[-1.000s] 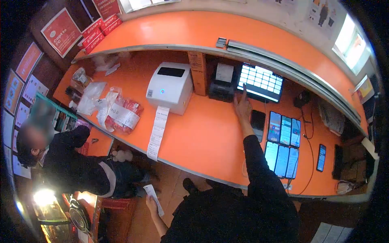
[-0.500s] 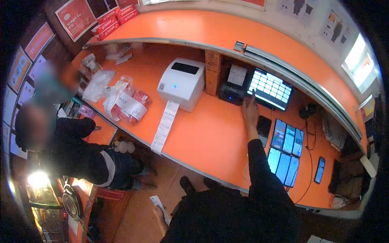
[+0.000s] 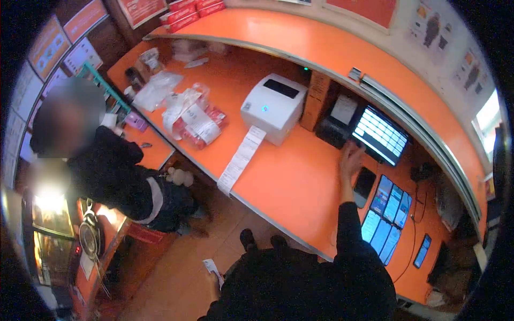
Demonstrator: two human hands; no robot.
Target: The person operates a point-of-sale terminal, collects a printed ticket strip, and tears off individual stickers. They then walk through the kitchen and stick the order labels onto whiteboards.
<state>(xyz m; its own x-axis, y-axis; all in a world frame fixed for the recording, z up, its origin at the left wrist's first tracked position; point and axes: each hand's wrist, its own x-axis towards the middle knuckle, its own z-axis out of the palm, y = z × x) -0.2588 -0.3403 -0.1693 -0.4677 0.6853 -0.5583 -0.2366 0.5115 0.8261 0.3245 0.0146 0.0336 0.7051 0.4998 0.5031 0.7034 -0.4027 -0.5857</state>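
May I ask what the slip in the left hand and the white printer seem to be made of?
The slip looks like thin paper: a pale, narrow sheet; its finish shows too small to judge. The white printer looks like hard moulded plastic, probably satin, given its even casing and softly rounded edges.

Orange counter point(image 3: 292, 200), brown floor point(image 3: 166, 267), pale wall point(image 3: 405, 32), probably a window point(image 3: 488, 119)

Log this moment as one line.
right hand: open beside lit touchscreen, contact unclear | left hand: holding paper slip | white label printer: printed strip out, reaching orange counter edge
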